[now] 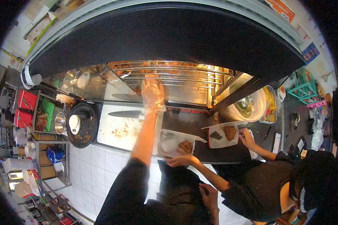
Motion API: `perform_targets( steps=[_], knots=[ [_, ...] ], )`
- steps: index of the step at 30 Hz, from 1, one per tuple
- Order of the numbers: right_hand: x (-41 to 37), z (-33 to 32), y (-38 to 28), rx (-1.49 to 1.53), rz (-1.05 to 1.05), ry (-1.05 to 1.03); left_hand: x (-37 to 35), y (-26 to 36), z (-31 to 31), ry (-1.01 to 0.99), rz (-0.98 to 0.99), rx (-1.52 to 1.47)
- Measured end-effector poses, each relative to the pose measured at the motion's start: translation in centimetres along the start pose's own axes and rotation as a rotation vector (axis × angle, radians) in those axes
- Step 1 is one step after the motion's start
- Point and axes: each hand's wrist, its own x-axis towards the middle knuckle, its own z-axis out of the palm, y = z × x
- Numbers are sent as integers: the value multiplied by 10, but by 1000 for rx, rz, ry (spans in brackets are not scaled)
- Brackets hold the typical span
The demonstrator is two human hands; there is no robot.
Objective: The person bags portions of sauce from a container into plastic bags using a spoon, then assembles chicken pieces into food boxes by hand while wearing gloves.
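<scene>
My left hand (153, 95), in a clear plastic glove, reaches through the front of a lit food warmer. Its fingers curl at the wire rack (184, 75), below browned food pieces (125, 67); what they grip, if anything, I cannot make out. Under that forearm lies a white cutting board (112, 131) with crumbs and a large knife (124, 113). My bare right hand (209, 195) hangs low beside my dark clothing, loosely bent and apparently holding nothing. To the right of the board is a lined food tray (167, 144) with white rice and a browned piece.
A co-worker's hand (182, 160) touches the nearer tray; the other hand (247, 138) is at a second tray (223, 142). A black pan (88, 138) with a white bowl sits left. A tub of greens (259, 107) stands right. The warmer's dark top overhangs the counter.
</scene>
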Motion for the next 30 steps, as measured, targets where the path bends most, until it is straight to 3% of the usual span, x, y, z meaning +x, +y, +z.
perform_targets(
  steps=[2,5,6,11,13,19,21,23,25,30],
  knots=[
    [0,-5,-13,9,29,-17,12,4,-14,-149,-93,-48],
    [-3,0,2,29,47,-19,18,0,-9,-174,-158,-118],
    [-4,0,4,32,43,-12,18,-4,-3,-29,-62,-122],
    [-10,0,6,35,83,-8,12,-11,24,69,-140,-166],
    [-10,1,7,52,121,-18,12,-10,24,236,-95,-127],
    [-16,0,10,70,120,49,17,-18,17,29,-267,-118],
    [-12,1,17,-37,66,37,9,-11,5,443,-167,-138],
    [-13,4,17,55,137,38,14,-3,-6,359,-235,-204],
    [-14,8,18,73,45,108,26,-4,-20,-512,-292,134],
    [-18,-1,12,114,61,104,43,-25,0,-707,-320,225]
  ],
)
